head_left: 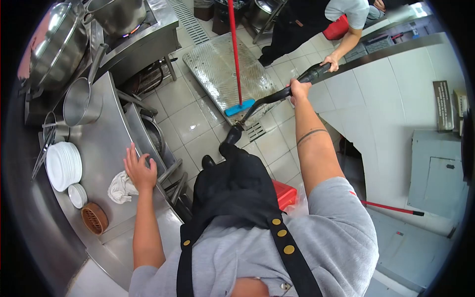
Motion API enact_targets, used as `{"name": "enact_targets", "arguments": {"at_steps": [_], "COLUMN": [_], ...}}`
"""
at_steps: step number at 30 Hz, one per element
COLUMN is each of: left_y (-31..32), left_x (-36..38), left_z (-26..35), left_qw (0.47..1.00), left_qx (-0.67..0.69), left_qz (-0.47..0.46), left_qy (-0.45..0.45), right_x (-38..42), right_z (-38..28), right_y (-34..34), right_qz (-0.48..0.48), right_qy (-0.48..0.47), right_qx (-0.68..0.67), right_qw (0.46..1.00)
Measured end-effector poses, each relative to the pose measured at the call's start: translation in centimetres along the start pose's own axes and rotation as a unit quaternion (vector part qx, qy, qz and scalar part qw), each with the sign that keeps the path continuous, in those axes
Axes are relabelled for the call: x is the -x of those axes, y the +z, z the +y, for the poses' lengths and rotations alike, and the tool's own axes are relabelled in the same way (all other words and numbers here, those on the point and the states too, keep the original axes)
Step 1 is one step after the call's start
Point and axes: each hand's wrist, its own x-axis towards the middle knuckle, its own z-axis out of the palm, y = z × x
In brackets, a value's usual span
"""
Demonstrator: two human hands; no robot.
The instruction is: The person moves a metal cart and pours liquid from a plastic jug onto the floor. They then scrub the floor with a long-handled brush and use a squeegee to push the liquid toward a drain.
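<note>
My right hand [299, 90] is wrapped round a long black curved tube [269, 98], which looks like a hose or wand. The tube's lower end reaches the floor near my boot [230, 137]. A co-worker's hand [332, 62] grips the upper end of the same tube. My left hand [141, 168] has its fingers spread at the edge of the steel counter [111, 171], holding nothing. Beside it lies a crumpled white cloth [121, 188]. A blue-headed floor brush [240, 107] with a red pole stands on a ridged floor mat [217, 64].
Stacked white plates [64, 166], small dishes [77, 195], a bamboo steamer [94, 219] and a saucepan [82, 102] stand on the counter. A pot [116, 17] sits over a lit flame. Tiled floor [190, 123] has drain grates [256, 131]. A red container [283, 194] is beside my legs.
</note>
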Motion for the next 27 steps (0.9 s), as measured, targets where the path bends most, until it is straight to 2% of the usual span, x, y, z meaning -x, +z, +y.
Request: {"name": "enact_targets", "arguments": {"at_steps": [5, 9, 13, 17, 19, 27], "left_y": [-0.1, 0.2, 0.3, 0.5, 0.7, 0.6], "left_x": [0.0, -0.1, 0.0, -0.1, 0.0, 0.0], "left_z": [0.4, 0.0, 0.0, -0.4, -0.4, -0.3], "left_qw": [1.0, 1.0, 1.0, 1.0, 1.0, 1.0], "left_qx": [-0.009, -0.011, -0.01, -0.012, -0.011, -0.016], "left_qz": [0.002, 0.004, 0.005, 0.005, 0.007, 0.008], "left_qy": [0.008, 0.009, 0.011, 0.013, 0.013, 0.013], "right_x": [0.3, -0.2, -1.3, -2.8, -1.6, -1.2], "right_z": [0.1, 0.9, 1.8, 2.7, 1.9, 1.4], "right_y": [0.7, -0.1, 0.8, 0.0, 0.3, -0.1], "right_qz": [0.035, 0.019, 0.058, 0.006, -0.031, -0.021], "right_qy": [-0.04, -0.051, -0.062, -0.028, -0.003, 0.02], "right_qx": [0.013, -0.003, -0.038, -0.021, -0.083, -0.109], "right_qw": [0.999, 0.998, 0.996, 0.999, 0.996, 0.994]}}
